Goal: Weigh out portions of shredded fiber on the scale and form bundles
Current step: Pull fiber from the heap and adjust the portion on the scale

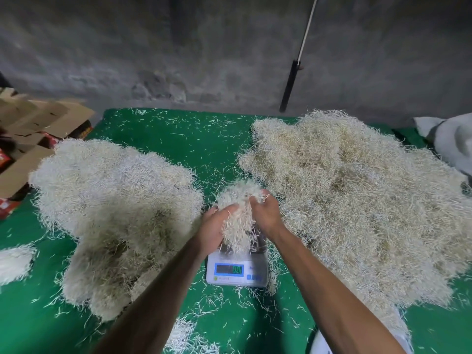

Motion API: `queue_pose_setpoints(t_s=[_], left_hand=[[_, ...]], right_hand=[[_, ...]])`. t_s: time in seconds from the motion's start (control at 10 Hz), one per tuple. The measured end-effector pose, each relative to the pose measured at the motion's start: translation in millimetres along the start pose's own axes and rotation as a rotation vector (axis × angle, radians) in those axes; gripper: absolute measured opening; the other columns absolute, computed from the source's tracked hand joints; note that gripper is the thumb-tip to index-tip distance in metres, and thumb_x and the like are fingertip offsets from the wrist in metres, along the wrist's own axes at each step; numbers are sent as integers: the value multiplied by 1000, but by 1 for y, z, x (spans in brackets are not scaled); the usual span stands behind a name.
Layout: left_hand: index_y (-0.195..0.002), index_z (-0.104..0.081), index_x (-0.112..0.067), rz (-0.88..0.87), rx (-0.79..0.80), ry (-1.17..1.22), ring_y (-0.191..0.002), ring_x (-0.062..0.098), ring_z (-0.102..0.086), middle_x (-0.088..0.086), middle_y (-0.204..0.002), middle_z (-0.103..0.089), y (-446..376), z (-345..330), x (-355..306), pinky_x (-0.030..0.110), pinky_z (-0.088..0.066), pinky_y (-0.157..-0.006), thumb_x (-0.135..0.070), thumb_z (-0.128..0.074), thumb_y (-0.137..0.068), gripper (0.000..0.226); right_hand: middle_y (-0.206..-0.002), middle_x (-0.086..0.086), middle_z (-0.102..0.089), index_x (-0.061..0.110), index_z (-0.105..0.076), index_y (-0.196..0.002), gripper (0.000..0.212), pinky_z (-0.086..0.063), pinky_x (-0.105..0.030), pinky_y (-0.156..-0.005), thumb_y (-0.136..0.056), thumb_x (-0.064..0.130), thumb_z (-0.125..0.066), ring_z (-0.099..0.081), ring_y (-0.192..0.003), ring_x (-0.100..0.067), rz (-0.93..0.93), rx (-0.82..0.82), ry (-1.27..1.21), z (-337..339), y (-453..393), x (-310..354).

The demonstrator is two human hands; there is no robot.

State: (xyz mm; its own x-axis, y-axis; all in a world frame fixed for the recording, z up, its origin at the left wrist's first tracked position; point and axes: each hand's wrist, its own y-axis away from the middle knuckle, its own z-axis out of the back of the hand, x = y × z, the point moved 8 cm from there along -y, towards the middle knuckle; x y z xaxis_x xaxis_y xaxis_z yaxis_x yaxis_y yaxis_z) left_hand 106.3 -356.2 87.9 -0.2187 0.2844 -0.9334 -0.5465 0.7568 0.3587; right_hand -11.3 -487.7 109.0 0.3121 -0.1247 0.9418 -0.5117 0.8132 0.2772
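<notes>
Far left: opened cardboard boxes are sitting past the edge of the green cloth; what they are holding cannot be made out, only red printed packaging showing under the flaps.

Small pale clump is lying at the left edge of the cloth. Next to it, the left heap of shredded fiber is spreading wide, just beside the scale. The right heap, larger and a shade more yellow, is lying on the other side of the scale.

Between the heaps, both hands are working one portion of fiber directly above the scale platform. Left hand is cupping the portion from its left side, fingers curled into the strands. Right hand is gripping the upper right of the same portion, fingertips buried in it. Lower strands are hanging down to the platform; whether they are resting on it cannot be told. The scale's display is glowing, digits too blurred to read.

Surface: the green cloth is covering the desk, with loose strands scattered everywhere. Behind, a rough grey wall is closing off the room; a black-and-white pole is leaning against it. At far right, a grey-white sack is lying on the cloth's edge.
</notes>
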Motion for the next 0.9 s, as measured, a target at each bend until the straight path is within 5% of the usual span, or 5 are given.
queue_pose_setpoints(t_s=[0.2, 0.4, 0.5, 0.7, 0.9], left_hand=[[-147, -47, -25, -122, -88, -147, -143, 24, -43, 12, -163, -32, -12, 25, 10, 47, -54, -101, 10, -56, -88, 69], [-124, -61, -5, 108, -237, 183, -112, 31, -67, 22, -137, -59, -40, 13, 24, 32, -54, -85, -10, -62, -97, 27], [-141, -51, 0, 163, -289, 60, -132, 39, -52, 23, -143, -54, -54, 15, 37, 20, -53, -78, -14, -58, -102, 42], [-134, -59, -5, 215, -301, -56, -70, 14, -59, 3, -85, -67, -65, 33, 53, 27, -52, -65, -19, -86, -79, 62], [-126, -65, -8, 31, -211, -258, -79, 7, -65, 9, -109, -73, -55, 50, 55, 16, -55, -67, 0, -65, -89, 38]], right_hand=[[-153, -16, -43, 14, -4, -164, 68, -36, -42, -118, -110, 37, -40, -49, -138, -32, -203, -219, -262, -18, -2, -30], [-54, 2, -43, 24, -42, -81, 34, -42, -33, -52, -107, 46, -43, -41, -40, -12, -228, 119, 7, -35, -6, -50], [-76, 6, -51, 15, -41, -141, 43, -42, -27, -45, -103, 25, -58, -49, -43, -8, -151, 173, 53, -49, -5, -44], [-117, 5, -50, 25, -44, -145, 61, -47, -20, -72, -92, 4, -65, -55, -97, -13, 384, -108, 634, -14, -22, -10], [-161, -7, -36, 31, -31, -158, 85, -39, -52, -117, -85, 27, -75, -43, -137, -28, 535, 127, 1185, -43, -13, -55]])
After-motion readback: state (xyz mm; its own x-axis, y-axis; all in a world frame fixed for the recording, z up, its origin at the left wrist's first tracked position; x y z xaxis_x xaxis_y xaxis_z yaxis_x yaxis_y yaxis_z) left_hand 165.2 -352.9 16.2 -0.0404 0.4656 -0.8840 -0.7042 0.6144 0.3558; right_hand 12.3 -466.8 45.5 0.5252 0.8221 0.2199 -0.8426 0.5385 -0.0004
